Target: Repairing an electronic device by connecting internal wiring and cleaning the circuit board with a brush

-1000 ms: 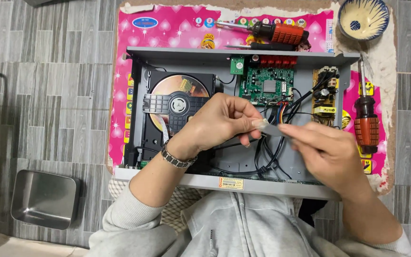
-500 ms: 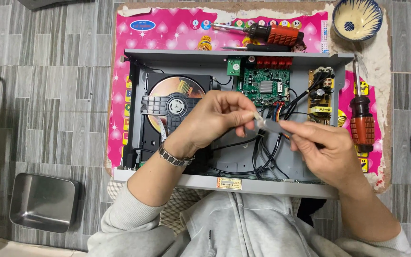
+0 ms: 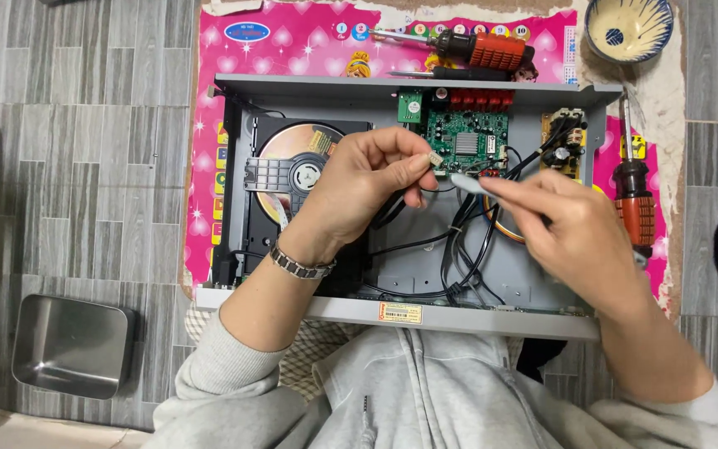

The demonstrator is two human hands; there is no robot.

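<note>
The player's case (image 3: 409, 312) lies open (lid off) — left hand (image 3: 359, 187) pinches a small white plug (image 3: 435, 158), right hand (image 3: 567, 224) grips a grey strip (image 3: 467, 181); wiring not yet reconnected.

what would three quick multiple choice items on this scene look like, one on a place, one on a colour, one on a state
1. Where is the metal tray?
A. on the floor left of the open player
B. inside the player
C. on the pink mat

2. What colour is the circuit board?
A. blue
B. green
C. red

3. What is the left hand doing?
A. lying flat
B. pinching a small white connector
C. gripping a screwdriver

Answers: 1 A, it lies on the tiles beside the player. 2 B, its surface is green. 3 B, the white connector sits at its fingertips.
</note>
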